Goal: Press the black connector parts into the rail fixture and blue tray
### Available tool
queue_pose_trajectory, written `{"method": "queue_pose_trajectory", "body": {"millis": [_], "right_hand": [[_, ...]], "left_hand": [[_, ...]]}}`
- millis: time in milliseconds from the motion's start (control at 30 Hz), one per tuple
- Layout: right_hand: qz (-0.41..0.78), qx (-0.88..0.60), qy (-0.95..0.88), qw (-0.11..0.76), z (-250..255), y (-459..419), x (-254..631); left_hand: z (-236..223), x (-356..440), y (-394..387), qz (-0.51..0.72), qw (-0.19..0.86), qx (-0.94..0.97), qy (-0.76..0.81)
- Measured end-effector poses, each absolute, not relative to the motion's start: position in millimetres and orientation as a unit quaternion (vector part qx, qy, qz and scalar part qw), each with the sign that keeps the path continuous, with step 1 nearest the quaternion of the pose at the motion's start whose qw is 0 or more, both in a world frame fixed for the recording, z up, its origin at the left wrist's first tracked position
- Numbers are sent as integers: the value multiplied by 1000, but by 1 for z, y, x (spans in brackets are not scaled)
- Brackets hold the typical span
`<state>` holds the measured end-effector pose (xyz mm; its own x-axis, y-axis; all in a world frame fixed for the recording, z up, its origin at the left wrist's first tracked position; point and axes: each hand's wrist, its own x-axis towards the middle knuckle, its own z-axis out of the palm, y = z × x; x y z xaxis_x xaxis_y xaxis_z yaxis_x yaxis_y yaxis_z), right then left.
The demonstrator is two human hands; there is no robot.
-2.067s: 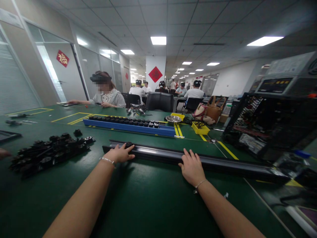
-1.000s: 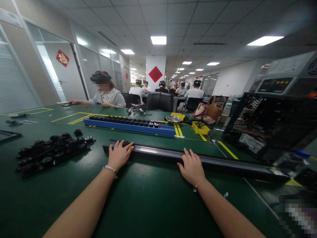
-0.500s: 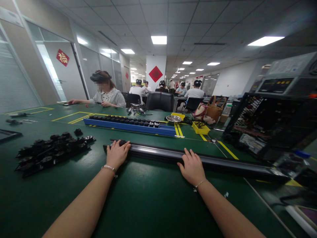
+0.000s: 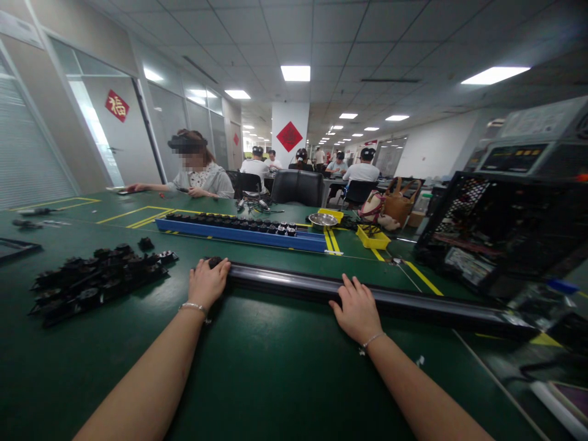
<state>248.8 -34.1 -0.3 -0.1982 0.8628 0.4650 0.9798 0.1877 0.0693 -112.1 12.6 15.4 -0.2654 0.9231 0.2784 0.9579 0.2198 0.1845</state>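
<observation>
Dark rail (image 4: 285,280) runs crosswise on the desk (image 4: 285,380), between you and the far edge; its right end angles toward the near right corner. Your left hand (image 4: 207,286) has a small black part (image 4: 214,262) between thumb and fingers at the rail's left end. How hard you squeeze, can't tell. Your right hand (image 4: 358,309) lies relaxed over the rail right of its middle, fingers spread, not clenched.

Handling, my read: rail is stiff, moderate weight, long enough to swing if you take it by one end. Face looks smooth, likely slippery lengthwise. For lifting, take it at two well-spread points, by the long edges rather than the shiny face. Small part looks light and hard, maybe brittle at thin bits; pinch its body from the sides. Most of it sits behind your fingers, so fine shape is unclear.

Materials: rail is dark and glossy with a bright streak down its length; metal or hard plastic, can't say. Desk top is smooth green with a soft sheen. Pile of black parts (image 4: 98,282) toward the left edge: angular, jagged, mostly matte. Nearer the far edge, blue rail (image 4: 248,237), straight-sided, carries more black pieces in line. Metal dish (image 4: 322,219) is round and shiny; yellow tray (image 4: 373,242) looks like moulded plastic.
</observation>
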Motion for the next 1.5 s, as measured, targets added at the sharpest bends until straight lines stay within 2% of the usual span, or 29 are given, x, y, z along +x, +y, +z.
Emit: {"method": "queue_pose_trajectory", "body": {"millis": [433, 933, 1500], "right_hand": [[-191, -609, -754, 158, 0, -35, 248], [-193, -605, -755, 164, -2, -33, 250], [-179, -610, -755, 160, 1, -34, 249]], "left_hand": [[16, -122, 15, -197, 1, -551, -811], [8, -134, 24, -174, 81, -583, -790], [9, -137, 27, -217, 29, -548, -807]]}}
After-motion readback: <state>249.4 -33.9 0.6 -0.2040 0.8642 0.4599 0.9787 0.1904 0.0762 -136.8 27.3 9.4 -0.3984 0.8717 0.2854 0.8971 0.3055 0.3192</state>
